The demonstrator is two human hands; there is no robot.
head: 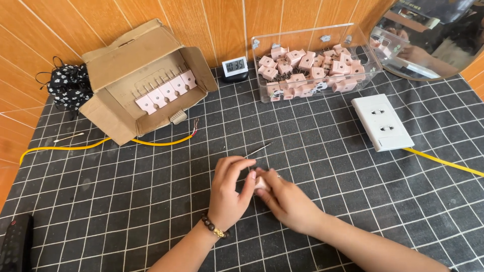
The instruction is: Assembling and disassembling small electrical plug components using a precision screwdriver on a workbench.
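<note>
Together, the left hand (228,194) and the right hand (286,197) are meeting over the dark gridded cutting mat (126,201), their fingers closing around a small pale pink plastic piece (260,183) that is mostly hidden between them; it looks like a plug part, though the view is too blocked to be sure. A thin metal pin (258,149) is lying on the mat just beyond the left fingertips. Farther back, a clear plastic box of pink plug pieces (315,70) is sitting near a white wall socket plate (381,122), and an open cardboard box (146,80) is holding a row of pink plugs (166,91).
</note>
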